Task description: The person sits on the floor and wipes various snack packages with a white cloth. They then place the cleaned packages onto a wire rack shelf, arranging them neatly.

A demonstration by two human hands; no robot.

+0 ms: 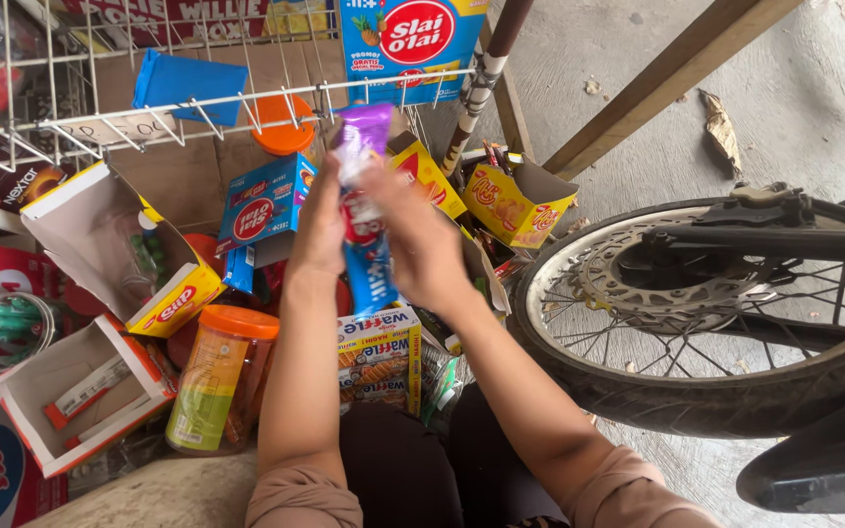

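Concrete floor (638, 59), bare grey on the right, cluttered with snack stock on the left. Far left: white wire rack (51, 98) with a blue tag and packets behind it. Below it, an open cardboard box (100, 235) with yellow-red flap, tilted. Near left: clear round tub (2, 328) holding green items, and a small open white-lined box (75, 391) with a few sachets inside. Just right of that, an upright clear jar with an orange lid (217, 376), contents hard to make out.

Centre: strip of snack sachets (364, 210), hanging vertically, purple at the top, white-red in the middle, blue at the bottom. It sits between both hands, raised above the stock. Left hand (317, 230) closed around the strip's left edge at mid-height; right hand (422, 244) gripping the right edge, fingers curled over the front. Top purple section stands clear above both hands, blue end hangs below them. Under the strip: wafer box (378, 357) lying flat.

Right of centre: yellow open carton (515, 205), wooden beam (657, 78) running diagonally. Far right: motorcycle wheel (696, 313), spokes and brake disc visible, tyre near the right forearm.
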